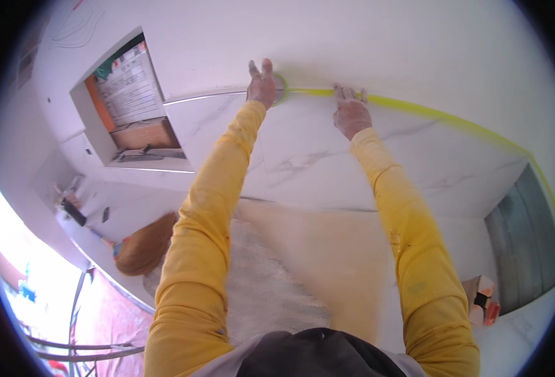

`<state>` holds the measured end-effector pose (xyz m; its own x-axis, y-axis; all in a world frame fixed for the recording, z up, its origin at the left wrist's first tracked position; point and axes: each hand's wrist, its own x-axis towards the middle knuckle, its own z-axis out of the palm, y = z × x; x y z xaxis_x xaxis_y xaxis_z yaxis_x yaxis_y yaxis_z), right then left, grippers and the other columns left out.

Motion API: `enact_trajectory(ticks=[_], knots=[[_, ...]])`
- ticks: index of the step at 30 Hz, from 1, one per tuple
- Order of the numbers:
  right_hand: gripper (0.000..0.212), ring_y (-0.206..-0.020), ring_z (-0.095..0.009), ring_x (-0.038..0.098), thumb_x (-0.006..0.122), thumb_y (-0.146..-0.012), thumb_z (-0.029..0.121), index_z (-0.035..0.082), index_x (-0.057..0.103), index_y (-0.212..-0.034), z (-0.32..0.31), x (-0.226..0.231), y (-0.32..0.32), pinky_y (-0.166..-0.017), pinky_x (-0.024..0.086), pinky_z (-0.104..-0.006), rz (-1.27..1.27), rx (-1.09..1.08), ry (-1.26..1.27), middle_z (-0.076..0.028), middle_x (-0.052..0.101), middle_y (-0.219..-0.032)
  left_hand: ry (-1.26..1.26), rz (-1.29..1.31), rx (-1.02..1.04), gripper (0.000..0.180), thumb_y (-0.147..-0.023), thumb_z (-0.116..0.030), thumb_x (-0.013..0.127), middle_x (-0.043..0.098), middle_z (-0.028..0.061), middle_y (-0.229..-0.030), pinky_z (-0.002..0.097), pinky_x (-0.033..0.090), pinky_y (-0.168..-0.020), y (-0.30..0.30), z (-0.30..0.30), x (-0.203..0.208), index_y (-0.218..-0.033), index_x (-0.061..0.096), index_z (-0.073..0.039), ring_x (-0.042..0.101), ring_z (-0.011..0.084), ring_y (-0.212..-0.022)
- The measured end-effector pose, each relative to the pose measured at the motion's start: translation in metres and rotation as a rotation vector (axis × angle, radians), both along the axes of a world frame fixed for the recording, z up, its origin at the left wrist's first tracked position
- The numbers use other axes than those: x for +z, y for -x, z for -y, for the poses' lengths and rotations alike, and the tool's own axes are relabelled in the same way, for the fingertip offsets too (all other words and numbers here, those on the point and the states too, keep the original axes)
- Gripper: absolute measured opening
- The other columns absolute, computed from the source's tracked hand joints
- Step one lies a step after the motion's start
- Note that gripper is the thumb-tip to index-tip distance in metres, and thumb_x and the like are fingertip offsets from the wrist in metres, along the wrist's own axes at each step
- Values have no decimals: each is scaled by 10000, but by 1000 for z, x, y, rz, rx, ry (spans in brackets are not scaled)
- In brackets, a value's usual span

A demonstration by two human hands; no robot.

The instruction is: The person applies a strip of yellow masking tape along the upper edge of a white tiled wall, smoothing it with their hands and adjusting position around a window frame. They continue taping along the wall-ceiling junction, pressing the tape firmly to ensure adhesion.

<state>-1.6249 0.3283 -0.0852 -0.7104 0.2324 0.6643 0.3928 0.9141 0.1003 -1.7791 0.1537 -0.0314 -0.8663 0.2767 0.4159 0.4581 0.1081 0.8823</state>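
Both my arms, in yellow sleeves, reach up to the wall ahead. My left hand [261, 85] grips a roll of yellow-green masking tape [282, 90], its ring showing at the right of the palm. From the roll a taut strip of tape [428, 112] runs right along the top edge of the marbled white tiles [315, 160], under the plain white wall [378, 41]. My right hand [351, 113], dusty at the fingers, lies with fingers stretched against this strip, a short way right of the roll.
A recessed opening [180, 160] at the left shows boards and an orange edge inside. Below it is a brown broom [144, 246]. Grey panels [522, 242] stand at the right, with an orange-and-black object [483, 300] nearby. Hoses or cables [82, 357] cross the lower left.
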Motion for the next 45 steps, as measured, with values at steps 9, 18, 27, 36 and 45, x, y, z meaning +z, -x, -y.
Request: enact_trajectory(ticks=[9, 18, 27, 36, 45], knots=[[678, -1339, -236, 459, 618, -858, 173, 62, 387, -1485, 0, -8, 7, -1191, 231, -528, -42, -16, -68, -100, 539, -1342, -61, 33, 355, 973, -958, -702, 329, 599, 266, -1276, 430, 418, -1061, -15, 27, 24, -1560, -100, -69, 544, 410, -1234], [722, -1344, -216, 469, 595, -873, 219, 127, 315, -1532, 5, 6, 10, -1207, 176, -528, 69, -87, -38, -85, 509, -1435, -116, -333, 257, 957, -953, -728, 277, 675, 287, -1038, 444, 450, -981, 92, 118, 8, -1548, 158, 12, 628, 431, -1088], [767, -1395, -205, 409, 623, -867, 219, 198, 280, -1553, 9, 10, 16, -1215, 158, -520, 135, -233, -32, -59, 457, -1506, 171, -468, 184, 1019, -914, -795, 232, 684, 284, -990, 490, 451, -968, 181, 209, -9, -1548, 167, 0, 637, 453, -1053], [762, -1377, -231, 427, 641, -848, 181, 198, 316, -1537, 9, 8, 22, -1217, 165, -497, 75, -176, -51, -74, 493, -1465, 139, -548, 367, 886, -907, -592, 594, 595, 315, -1263, 445, 423, -1066, 250, 304, 7, -1495, 329, 16, 571, 441, -1210], [752, -1337, -236, 470, 646, -831, 122, 179, 353, -1521, -2, 5, 17, -1215, 186, -476, 30, -107, -89, -93, 533, -1418, 170, -550, 288, 986, -800, -419, 752, 528, 271, -1391, 412, 425, -1082, 318, 349, 0, -1552, 200, -102, 540, 398, -1272]])
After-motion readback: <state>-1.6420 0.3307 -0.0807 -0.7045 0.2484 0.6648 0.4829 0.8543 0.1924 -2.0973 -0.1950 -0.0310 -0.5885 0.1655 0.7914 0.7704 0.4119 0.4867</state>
